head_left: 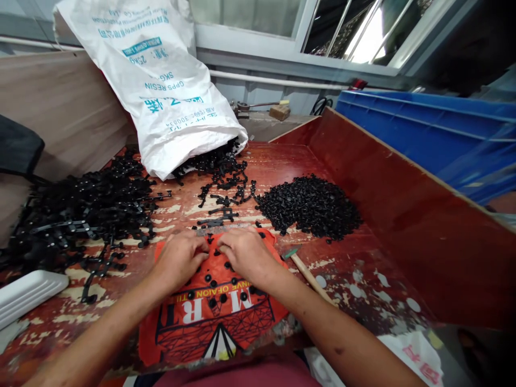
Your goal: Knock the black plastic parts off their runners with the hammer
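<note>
My left hand (181, 259) and my right hand (245, 253) rest side by side on an orange printed bag (209, 317) spread flat on the worn red table. Their fingertips meet over a small black plastic piece at the bag's far edge; the fingers hide how it is held. Several small black round parts (221, 297) lie loose on the bag below my hands. Just beyond my fingers lie black plastic runners (221, 215) with parts still attached.
A heap of small black parts (310, 207) sits right of centre. A large tangle of black runners (80, 209) fills the left. A white resin sack (161, 86) spills runners at the back. A wooden-handled hammer (308, 274) lies by my right wrist. White tray (28, 293) left, blue crate (435, 134) right.
</note>
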`<state>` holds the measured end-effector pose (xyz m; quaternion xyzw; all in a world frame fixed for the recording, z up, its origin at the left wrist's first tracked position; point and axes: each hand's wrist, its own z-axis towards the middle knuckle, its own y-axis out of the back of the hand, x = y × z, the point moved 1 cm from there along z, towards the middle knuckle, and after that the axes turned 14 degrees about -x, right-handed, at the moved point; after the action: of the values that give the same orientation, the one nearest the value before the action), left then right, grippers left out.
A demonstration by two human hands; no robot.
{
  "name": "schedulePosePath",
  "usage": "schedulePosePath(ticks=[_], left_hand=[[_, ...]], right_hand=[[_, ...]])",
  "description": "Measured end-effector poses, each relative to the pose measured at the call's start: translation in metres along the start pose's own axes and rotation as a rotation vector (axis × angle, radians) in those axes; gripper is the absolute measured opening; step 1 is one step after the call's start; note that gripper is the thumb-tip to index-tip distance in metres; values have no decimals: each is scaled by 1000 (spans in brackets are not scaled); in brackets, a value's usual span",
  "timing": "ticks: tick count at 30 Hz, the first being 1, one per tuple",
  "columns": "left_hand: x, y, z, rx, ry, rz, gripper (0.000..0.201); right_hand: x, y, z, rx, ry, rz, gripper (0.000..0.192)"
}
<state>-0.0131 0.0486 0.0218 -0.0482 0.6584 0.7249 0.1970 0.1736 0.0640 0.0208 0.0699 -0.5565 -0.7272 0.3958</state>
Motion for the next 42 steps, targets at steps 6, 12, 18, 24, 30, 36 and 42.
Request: schedulePosePath(ticks=[6,12,18,24,30,36,42], left_hand=[[-11,9,-24,-71,-69,60,17],[-29,-13,-49,15,-154,57,19],[-39,-20,-50,-47,-110,35,22],[-31,-9,-35,-50,-109,-43,15],[20,1,26,-203,-124,-104,22],[34,-17,48,-79,-239,-155,22],[39,-9,34,-145,-207,-120,20]], right_hand=[[8,-11,9,58,28,0,11],[-1,-12,3,-5,-51,50,28],[-6,-18,0,-20,-59,68,17],[-17,-3,4,-18,-29,31,7],[-14,-14,28,-8,116,7,23],[-6,-28,37,26,213,-11,16],[-9,-19,28,32,203,34,16]])
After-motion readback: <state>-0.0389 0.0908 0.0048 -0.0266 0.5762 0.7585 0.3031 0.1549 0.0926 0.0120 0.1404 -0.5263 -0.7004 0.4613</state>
